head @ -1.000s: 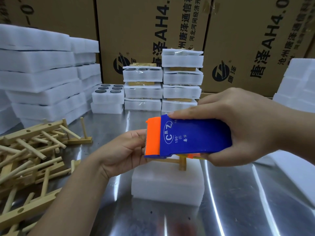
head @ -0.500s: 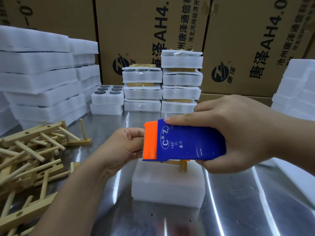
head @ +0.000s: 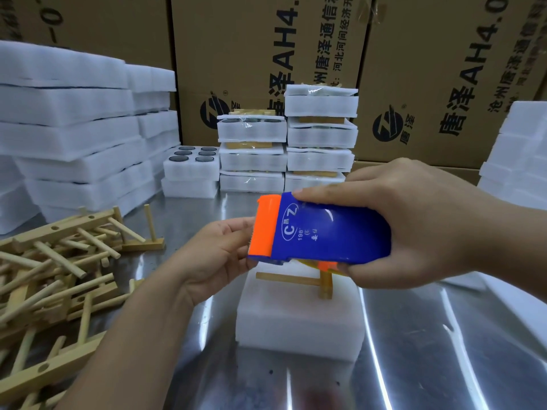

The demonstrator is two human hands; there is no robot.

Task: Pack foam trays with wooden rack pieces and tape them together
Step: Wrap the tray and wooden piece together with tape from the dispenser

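Observation:
My right hand (head: 414,223) grips a blue and orange tape dispenser (head: 319,232), held level above the table. At the dispenser's orange toothed end my left hand (head: 216,253) pinches with its fingers; the tape end itself is too thin to make out. Directly below sits a white foam tray (head: 299,318) on the metal table, with a wooden rack piece (head: 296,281) lying on top of it, partly hidden by the dispenser.
A heap of loose wooden rack pieces (head: 56,261) lies at the left. Stacks of empty foam trays (head: 74,143) stand at far left and far right (head: 521,161). Taped packs (head: 287,143) are stacked at the back against cardboard boxes (head: 266,54).
The dispenser has risen slightly and tilted, showing more of the wooden piece beneath. Both hands stay at the dispenser.

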